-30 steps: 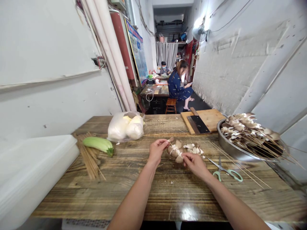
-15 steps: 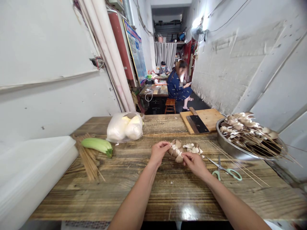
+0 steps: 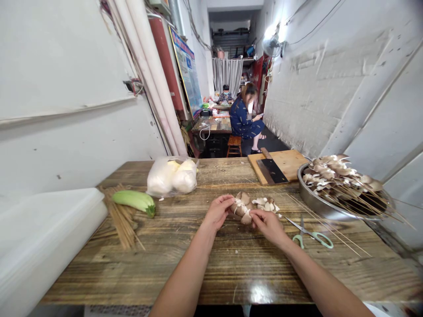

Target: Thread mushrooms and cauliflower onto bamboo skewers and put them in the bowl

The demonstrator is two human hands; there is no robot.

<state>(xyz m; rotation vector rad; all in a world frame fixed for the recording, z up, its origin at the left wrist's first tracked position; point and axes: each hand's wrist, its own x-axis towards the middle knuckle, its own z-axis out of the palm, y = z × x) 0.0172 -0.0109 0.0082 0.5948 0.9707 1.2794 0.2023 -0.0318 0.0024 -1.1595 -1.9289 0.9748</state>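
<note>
A cluster of brown and white oyster mushrooms (image 3: 243, 206) is held between my two hands over the middle of the table. My left hand (image 3: 218, 211) pinches its left side with thumb and fingers. At the lower right edge, my right hand (image 3: 267, 225) grips another part, also closed. Just behind the right hand lie loose mushroom pieces (image 3: 267, 204). Scissors with pale green handles (image 3: 310, 235) rest open right of that hand. Thin wooden skewers (image 3: 325, 224) lie beside them. Whether a skewer runs through the held mushrooms cannot be made out.
At the right, a metal basin (image 3: 309, 198) holds many skewered mushrooms (image 3: 340, 176). A cleaver (image 3: 272, 171) lies on a cutting board (image 3: 294, 164). Leftward are a green gourd (image 3: 134, 200), a skewer bundle (image 3: 124, 231) and a plastic bag (image 3: 172, 176). A person (image 3: 244, 114) sits beyond the table.
Both hands keep their hold on the mushrooms. The left fingers and the mushroom under them have shifted very slightly; the rest looks the same.
</note>
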